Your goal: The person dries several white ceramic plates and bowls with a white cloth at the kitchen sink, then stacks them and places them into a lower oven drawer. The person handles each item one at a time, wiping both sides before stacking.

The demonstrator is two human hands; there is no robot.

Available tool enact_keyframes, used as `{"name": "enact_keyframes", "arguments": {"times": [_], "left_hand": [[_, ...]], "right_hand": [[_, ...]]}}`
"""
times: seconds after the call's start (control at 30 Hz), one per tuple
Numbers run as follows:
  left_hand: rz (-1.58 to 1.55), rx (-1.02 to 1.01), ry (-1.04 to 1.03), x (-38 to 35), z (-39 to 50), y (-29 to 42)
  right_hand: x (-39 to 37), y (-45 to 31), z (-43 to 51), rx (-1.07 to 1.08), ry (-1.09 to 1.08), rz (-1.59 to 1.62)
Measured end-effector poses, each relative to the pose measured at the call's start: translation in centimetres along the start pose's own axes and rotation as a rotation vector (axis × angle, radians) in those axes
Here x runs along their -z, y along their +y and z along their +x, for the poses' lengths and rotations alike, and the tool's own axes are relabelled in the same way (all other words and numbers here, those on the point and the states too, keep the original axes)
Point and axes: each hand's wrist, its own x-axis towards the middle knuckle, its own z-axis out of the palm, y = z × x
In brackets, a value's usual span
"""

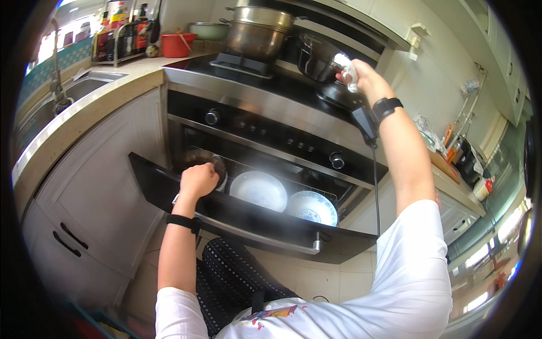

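My right hand (360, 76) is closed around a crumpled white cloth (351, 76) at the rim of a dark, glossy pot (315, 59), above the right side of the black hob (190, 65). A black pan (338, 95) sits below that pot. My left hand (199, 180), fingers curled, is at a round dark vessel or lid (201, 159) at the left of the opened drawer; what its fingertips hold is hidden. A white bowl (258, 190) and a blue-patterned white bowl (312, 208) lie in the drawer, to the right of my left hand.
The drawer's black front (271, 220) tilts out over my knees. A stacked steel steamer pot (258, 36) stands on the back left burner. A red bucket (177, 45), bottle rack (123, 42) and sink (91, 84) are left; a black cable (376, 190) hangs at right.
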Motion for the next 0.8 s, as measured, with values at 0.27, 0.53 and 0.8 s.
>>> {"name": "enact_keyframes", "arguments": {"times": [0.27,0.53,0.8], "left_hand": [[-0.004,0.015,-0.021,-0.4,0.1,-0.1],[-0.027,-0.006,-0.010,-1.1,0.2,-0.3],[-0.048,-0.013,-0.052,-0.1,-0.1,0.2]], "right_hand": [[-5.8,2.8,3.4,-0.044,0.045,-0.091],[-13.8,4.1,5.0,-0.169,-0.113,0.018],[-22.2,6.1,8.0,-0.181,-0.191,0.028]]}}
